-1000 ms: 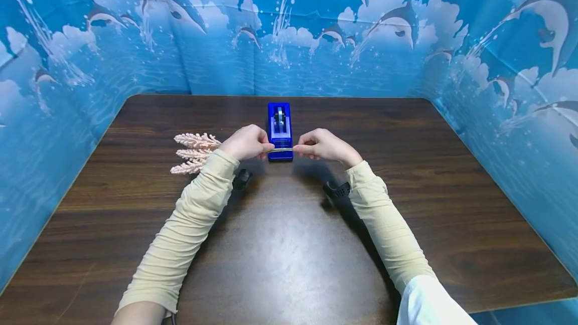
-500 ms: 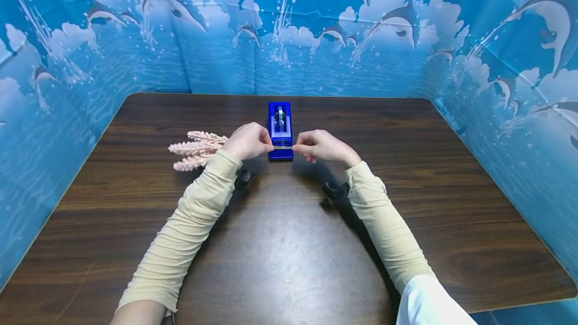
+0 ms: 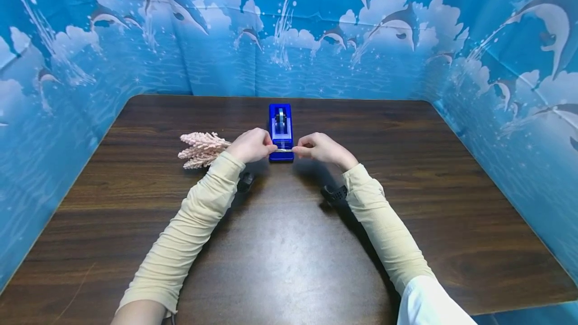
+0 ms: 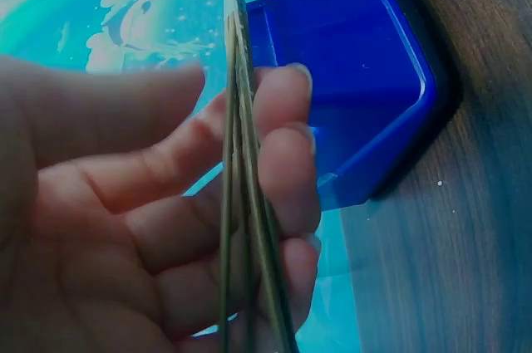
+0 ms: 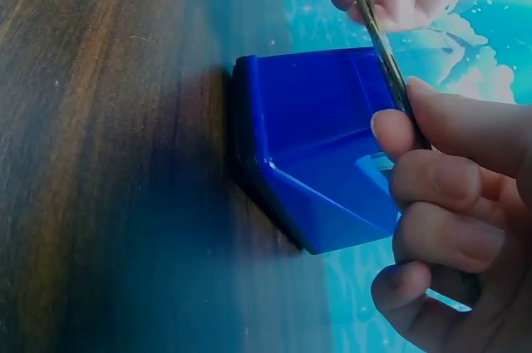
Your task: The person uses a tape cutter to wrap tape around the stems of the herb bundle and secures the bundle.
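A bunch of pale pink flower sprigs [image 3: 203,149] extends left from behind my left hand [image 3: 253,144]. Its thin green stems [image 4: 237,137] lie across the curled fingers of that hand in the left wrist view. On the other side, my right hand [image 3: 320,148] pinches the stem ends [image 5: 391,71] between thumb and fingers. Something pale and shiny, perhaps tape, shows on the stems between the hands. Just beyond and below the stems stands a blue tape dispenser [image 3: 281,124] with a roll in it; neither hand appears to grip it.
The dark wood table [image 3: 289,245] spreads around the hands. A blue dolphin-print cloth [image 3: 289,29] hangs behind the table and along its sides. Black wrist devices [image 3: 334,193] sit under both forearms.
The pink flower heads have turned and bunched closer together, ending slightly further right. Both hands keep their hold on the stems above the dispenser's front, with only small shifts.
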`<state>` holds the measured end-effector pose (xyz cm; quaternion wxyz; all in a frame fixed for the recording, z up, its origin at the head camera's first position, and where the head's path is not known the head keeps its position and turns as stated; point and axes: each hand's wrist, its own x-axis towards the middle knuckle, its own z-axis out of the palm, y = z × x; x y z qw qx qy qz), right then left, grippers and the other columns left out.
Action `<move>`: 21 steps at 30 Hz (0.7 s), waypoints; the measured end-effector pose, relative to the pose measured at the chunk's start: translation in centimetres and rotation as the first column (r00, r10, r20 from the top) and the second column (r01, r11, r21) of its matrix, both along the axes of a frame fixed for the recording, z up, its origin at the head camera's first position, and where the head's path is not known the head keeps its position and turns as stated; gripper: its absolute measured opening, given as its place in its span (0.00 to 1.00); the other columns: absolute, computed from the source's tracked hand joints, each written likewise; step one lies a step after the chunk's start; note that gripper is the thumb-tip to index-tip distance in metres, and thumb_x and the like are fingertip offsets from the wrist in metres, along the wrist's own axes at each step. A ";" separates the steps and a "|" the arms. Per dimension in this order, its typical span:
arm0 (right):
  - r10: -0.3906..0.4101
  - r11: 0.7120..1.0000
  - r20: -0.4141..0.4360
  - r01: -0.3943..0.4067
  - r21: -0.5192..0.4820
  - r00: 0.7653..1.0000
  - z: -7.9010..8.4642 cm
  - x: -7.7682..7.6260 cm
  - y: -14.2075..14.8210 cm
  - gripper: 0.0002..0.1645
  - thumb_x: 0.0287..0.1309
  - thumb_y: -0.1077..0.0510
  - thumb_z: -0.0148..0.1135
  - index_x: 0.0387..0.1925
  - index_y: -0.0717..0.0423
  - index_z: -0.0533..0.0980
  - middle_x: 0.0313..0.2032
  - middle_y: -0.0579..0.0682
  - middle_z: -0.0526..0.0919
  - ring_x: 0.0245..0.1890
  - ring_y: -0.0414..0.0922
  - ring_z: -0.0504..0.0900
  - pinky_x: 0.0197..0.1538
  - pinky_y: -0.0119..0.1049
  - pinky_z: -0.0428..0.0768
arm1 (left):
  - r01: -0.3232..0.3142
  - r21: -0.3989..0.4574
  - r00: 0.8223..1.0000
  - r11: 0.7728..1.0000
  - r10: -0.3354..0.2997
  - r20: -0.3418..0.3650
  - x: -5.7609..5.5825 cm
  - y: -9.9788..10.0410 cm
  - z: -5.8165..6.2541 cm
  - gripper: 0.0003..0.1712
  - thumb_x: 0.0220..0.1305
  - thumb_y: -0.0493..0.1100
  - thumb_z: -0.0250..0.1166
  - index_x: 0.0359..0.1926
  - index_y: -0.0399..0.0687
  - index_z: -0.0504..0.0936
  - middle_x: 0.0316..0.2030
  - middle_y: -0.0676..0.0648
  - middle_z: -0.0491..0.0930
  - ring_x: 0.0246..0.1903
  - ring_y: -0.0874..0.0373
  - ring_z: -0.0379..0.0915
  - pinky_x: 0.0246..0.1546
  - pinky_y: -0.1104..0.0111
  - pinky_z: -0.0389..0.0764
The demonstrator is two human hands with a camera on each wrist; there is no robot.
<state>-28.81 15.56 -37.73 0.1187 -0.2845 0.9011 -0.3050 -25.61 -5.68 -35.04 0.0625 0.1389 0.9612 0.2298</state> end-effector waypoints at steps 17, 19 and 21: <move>0.047 0.997 0.134 -0.038 -0.065 0.990 0.0 0.2 0.2 0.18 0.69 0.52 0.54 0.54 0.55 0.79 0.23 0.47 0.69 0.23 0.39 0.66 0.30 0.31 0.69 | 0.108 -0.023 0.992 0.994 -0.106 0.066 -0.2 -0.1 -0.2 0.13 0.67 0.37 0.52 0.31 0.39 0.82 0.28 0.45 0.85 0.30 0.57 0.76 0.33 0.70 0.71; 0.036 0.997 0.169 -0.024 -0.077 0.985 0.1 0.2 0.2 0.18 0.69 0.52 0.54 0.54 0.55 0.79 0.20 0.43 0.64 0.20 0.39 0.64 0.29 0.31 0.68 | 0.128 0.022 0.988 0.992 -0.129 0.088 -0.5 -0.4 -0.4 0.13 0.66 0.36 0.50 0.31 0.37 0.81 0.32 0.43 0.85 0.30 0.58 0.74 0.31 0.72 0.69; 0.031 0.996 0.188 -0.015 -0.085 0.982 0.2 0.2 0.1 0.19 0.69 0.52 0.54 0.54 0.56 0.79 0.19 0.42 0.63 0.19 0.39 0.64 0.28 0.31 0.68 | 0.142 0.070 0.982 0.987 -0.150 0.113 -0.7 -0.6 -0.5 0.14 0.66 0.36 0.49 0.31 0.35 0.79 0.36 0.40 0.84 0.30 0.59 0.71 0.30 0.72 0.67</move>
